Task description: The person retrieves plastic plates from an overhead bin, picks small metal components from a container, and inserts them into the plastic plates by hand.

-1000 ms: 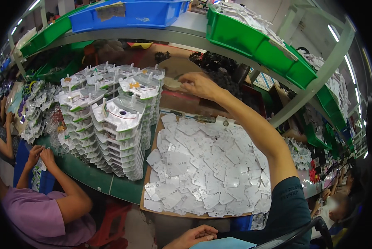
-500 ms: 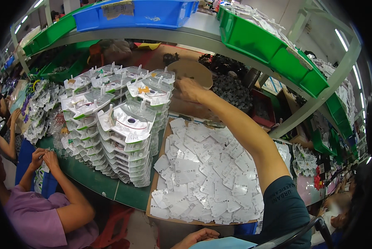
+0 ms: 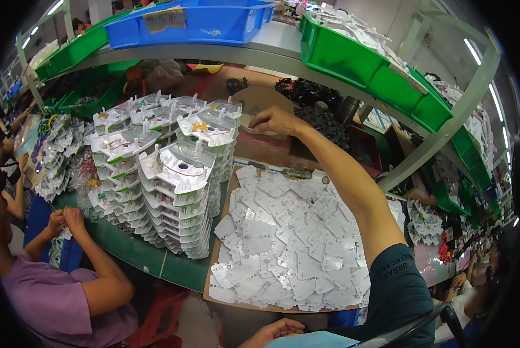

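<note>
My right arm reaches across a wide spread of flat white plastic pieces [image 3: 295,243]. Past them, above the back of the bench, my right hand [image 3: 274,122] has its fingers bent together in a pinch; whatever may be in them is too small to make out. It is just right of tall stacks of white plastic housings [image 3: 182,168] with green edges and clear parts. A round tan tray [image 3: 257,98] lies behind this hand. At the lower edge, my left hand [image 3: 280,330] is closed in a loose curl, its palm hidden.
A shelf overhead carries a blue bin [image 3: 213,29] and green bins [image 3: 353,55] of white parts. Small dark parts [image 3: 321,124] are heaped at the back, beside a dark red bin [image 3: 361,153]. A person in a purple shirt [image 3: 51,296] sits at left.
My right hand has lifted off the tan tray area and come slightly right and nearer, its fingers now raised. My left hand stays at the lower edge.
</note>
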A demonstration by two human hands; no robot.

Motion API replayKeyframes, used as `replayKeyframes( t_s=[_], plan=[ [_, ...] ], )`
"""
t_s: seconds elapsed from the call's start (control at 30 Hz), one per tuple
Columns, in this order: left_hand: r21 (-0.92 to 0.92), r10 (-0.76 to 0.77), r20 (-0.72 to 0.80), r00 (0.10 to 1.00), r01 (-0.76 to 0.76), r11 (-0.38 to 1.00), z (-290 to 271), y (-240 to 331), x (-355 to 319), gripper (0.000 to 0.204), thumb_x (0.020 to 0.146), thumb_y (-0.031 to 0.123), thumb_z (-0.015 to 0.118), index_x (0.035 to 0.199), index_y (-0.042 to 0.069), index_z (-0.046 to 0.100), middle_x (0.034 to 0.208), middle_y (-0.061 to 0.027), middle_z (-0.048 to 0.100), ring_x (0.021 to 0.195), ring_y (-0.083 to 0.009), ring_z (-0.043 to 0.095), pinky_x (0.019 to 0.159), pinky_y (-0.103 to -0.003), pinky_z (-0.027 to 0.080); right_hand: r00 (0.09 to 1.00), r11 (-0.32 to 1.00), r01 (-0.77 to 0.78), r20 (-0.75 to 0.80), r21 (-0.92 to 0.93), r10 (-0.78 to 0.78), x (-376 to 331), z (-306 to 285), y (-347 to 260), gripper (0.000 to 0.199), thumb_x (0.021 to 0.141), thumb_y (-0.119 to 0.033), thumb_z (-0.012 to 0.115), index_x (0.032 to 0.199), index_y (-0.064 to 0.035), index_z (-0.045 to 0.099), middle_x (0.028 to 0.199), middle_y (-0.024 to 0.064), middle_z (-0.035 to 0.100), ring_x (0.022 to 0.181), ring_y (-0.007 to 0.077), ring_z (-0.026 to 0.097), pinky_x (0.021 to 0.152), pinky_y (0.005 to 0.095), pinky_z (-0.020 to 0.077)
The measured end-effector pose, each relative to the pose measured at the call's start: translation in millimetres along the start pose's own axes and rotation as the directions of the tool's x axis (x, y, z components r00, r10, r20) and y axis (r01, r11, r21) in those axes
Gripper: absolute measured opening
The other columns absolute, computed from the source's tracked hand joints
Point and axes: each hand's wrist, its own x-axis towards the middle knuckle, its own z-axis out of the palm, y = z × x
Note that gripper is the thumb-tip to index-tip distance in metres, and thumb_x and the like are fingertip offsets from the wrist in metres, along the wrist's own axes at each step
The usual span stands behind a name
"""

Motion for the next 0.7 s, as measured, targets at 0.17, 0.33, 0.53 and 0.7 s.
replayKeyframes(
  t_s=[0.17,0.33,0.53,0.7],
  plan=[
    [-0.027,0.015,-0.042,0.999,-0.016,1.000,-1.5,-2.7,-4.9,0.030,0.102,0.012,0.057,0.131,0.003,0.055,0.118,-0.0097,0.064,0.109,-0.0170,0.061,0.094,-0.031,0.049,0.999,0.967,-0.032,0.016,0.253,0.029,13.3,15.0,2.9,0.028,0.085,-0.020,0.074,0.109,-0.0084,0.076,0.106,0.0065,0.074,0.101,0.0181,0.065,0.093,0.0303,0.0478],
    [-0.021,0.004,-0.032,0.999,-0.005,1.000,-3.3,5.9,-1.8,0.030,0.102,0.012,0.057,0.131,0.003,0.056,0.118,-0.0099,0.064,0.109,-0.0172,0.062,0.094,-0.031,0.049,0.980,0.903,-0.186,0.006,0.387,0.199,4.9,0.5,19.4,0.026,0.089,-0.018,0.073,0.111,-0.0049,0.075,0.104,0.0055,0.074,0.098,0.0145,0.065,0.088,0.0265,0.0491],
    [-0.016,0.074,-0.093,0.993,-0.075,0.997,-0.1,8.9,-16.2,0.030,0.102,0.011,0.057,0.131,0.003,0.056,0.118,-0.0103,0.065,0.109,-0.0176,0.062,0.093,-0.032,0.050,0.917,0.759,-0.263,-0.090,0.596,0.389,10.9,-4.7,21.1,0.019,0.091,-0.010,0.071,0.106,0.0018,0.073,0.095,0.0067,0.074,0.076,0.0094,0.064,0.067,0.0209,0.0512],
    [0.054,0.290,-0.020,0.957,-0.289,0.956,-10.8,30.5,-19.3,0.031,0.102,0.010,0.057,0.131,0.001,0.054,0.116,-0.0128,0.065,0.106,-0.0191,0.064,0.092,-0.033,0.051,0.922,0.672,-0.213,-0.082,0.709,0.379,-22.5,-26.0,14.2,0.016,0.093,-0.009,0.069,0.104,0.0035,0.072,0.089,0.0073,0.072,0.069,0.0084,0.061,0.060,0.0193,0.0500]
  ],
)
